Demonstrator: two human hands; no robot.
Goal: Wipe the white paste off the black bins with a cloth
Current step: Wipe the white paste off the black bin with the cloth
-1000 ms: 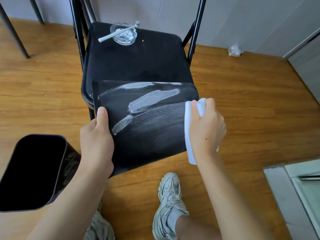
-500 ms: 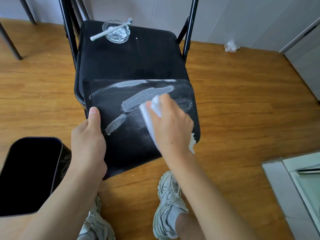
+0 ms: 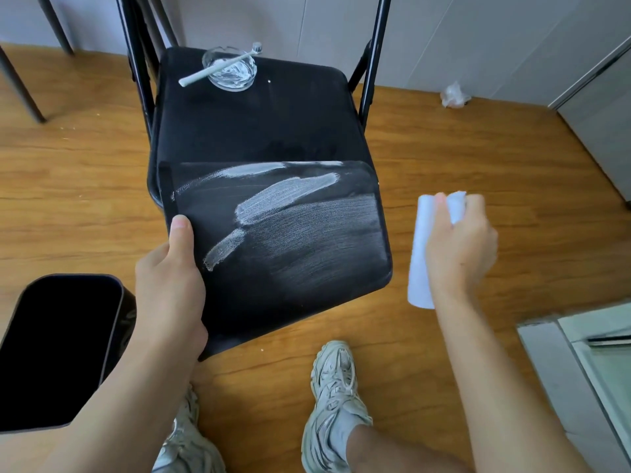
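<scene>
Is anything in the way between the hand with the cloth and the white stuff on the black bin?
No, nothing visible. The right hand holds the cloth off the bin's right edge, with only open floor between it and the white paste on the black bin. The left hand grips the far side.

Two black bins [image 3: 273, 254] [image 3: 61, 353], one cloth [image 3: 421, 250], one chair [image 3: 259, 114], one glass dish [image 3: 230, 71], perhaps one toothbrush [image 3: 218, 68], two shoes [image 3: 336, 401] [image 3: 186, 442]
</scene>
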